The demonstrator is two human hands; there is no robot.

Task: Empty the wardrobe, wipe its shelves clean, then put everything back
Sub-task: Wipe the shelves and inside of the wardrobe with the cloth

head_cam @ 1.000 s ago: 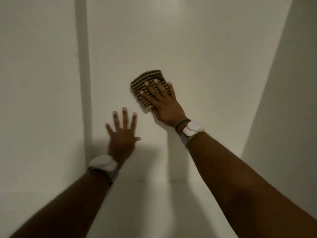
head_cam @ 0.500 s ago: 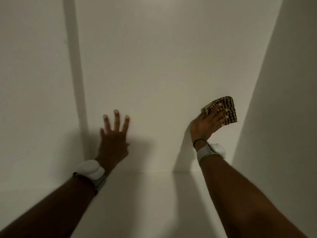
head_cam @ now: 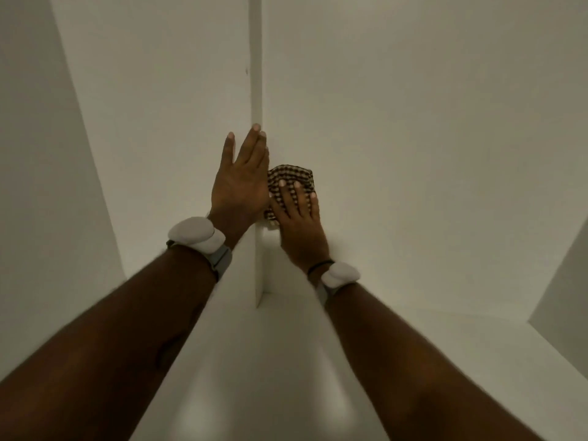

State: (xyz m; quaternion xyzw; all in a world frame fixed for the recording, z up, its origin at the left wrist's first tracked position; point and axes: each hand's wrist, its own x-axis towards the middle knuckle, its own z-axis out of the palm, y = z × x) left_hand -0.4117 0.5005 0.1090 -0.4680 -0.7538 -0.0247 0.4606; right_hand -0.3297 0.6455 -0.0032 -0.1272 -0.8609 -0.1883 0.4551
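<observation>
Mid-frame, the left hand (head_cam: 241,183), fingers straight, braces on the divider (head_cam: 255,74) (steadying, likely). The right hand (head_cam: 299,218), fingers spread flat, presses the cloth (head_cam: 288,175) to the back panel (head_cam: 413,138) for wiping.

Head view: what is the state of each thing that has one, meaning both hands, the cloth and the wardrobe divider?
divider: upright, between the two hands.
checked cloth: folded, pressed against the back panel, just right of the divider.
left hand: fingers straight, laid flat at the divider's left side, holds nothing.
right hand: fingers spread, pressing the checked cloth.
</observation>
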